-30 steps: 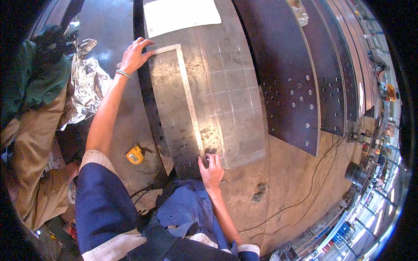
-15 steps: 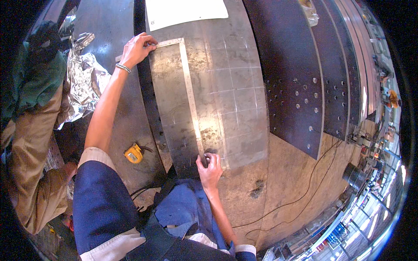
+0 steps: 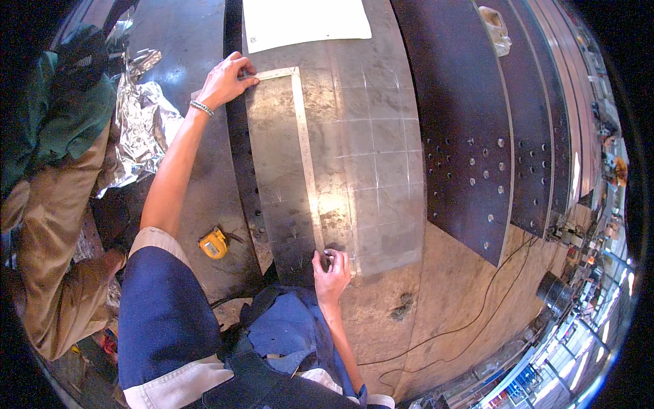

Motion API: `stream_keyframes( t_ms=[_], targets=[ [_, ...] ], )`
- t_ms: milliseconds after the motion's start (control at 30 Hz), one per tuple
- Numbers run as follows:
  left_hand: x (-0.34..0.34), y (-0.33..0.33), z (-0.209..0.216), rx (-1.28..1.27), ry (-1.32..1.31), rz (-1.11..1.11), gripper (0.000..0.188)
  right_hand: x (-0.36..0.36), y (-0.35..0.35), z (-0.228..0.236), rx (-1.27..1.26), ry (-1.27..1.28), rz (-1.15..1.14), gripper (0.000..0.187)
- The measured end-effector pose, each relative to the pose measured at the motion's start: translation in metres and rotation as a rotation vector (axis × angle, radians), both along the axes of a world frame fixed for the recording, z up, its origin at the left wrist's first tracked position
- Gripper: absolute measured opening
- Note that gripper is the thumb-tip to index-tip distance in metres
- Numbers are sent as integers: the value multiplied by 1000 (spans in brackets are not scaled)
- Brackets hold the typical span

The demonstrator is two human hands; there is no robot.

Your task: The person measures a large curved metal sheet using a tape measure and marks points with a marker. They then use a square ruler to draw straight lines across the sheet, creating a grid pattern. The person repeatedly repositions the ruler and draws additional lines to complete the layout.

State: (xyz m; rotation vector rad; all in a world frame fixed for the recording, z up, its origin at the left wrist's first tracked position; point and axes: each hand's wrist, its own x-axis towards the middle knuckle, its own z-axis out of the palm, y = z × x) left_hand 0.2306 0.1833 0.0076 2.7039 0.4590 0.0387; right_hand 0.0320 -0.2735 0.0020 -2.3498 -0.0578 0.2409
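A pale L-shaped carpenter's square (image 3: 304,140) lies flat on a grey steel plate (image 3: 381,225) marked with thin white crossing lines. My left hand (image 3: 231,80) is closed on the short arm of the square, near the plate's left edge. At the near end of the long arm, my right hand (image 3: 332,278) is closed, thumb and index finger pinched at the tip of the square. Whether those fingers also hold something small is hidden. A white sheet (image 3: 306,24) rests on the plate beyond the square.
A yellow tape measure (image 3: 213,243) lies on the dark plate to the left, with crumpled silver foil (image 3: 143,129) farther back. Another person (image 3: 65,170) is at the far left. Dark drilled plates (image 3: 470,136) stand at right, and cables (image 3: 470,320) cross the brown floor surface.
The whole view has shifted slightly, so everything sits a little lower and to the right. Both hands keep their places on the square, which has not visibly moved on the plate.
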Motion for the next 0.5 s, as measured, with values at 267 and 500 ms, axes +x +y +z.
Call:
stream_keyframes(
  t_ms=[267,500],
  targets=[
    [32,-24,-7,-52,-186,-184,43,1,1,3,-31,11,-23,24],
    [58,-30,-11,-111,-66,-132,28,-1,0,-2,-38,11,-19,25]
  ],
)
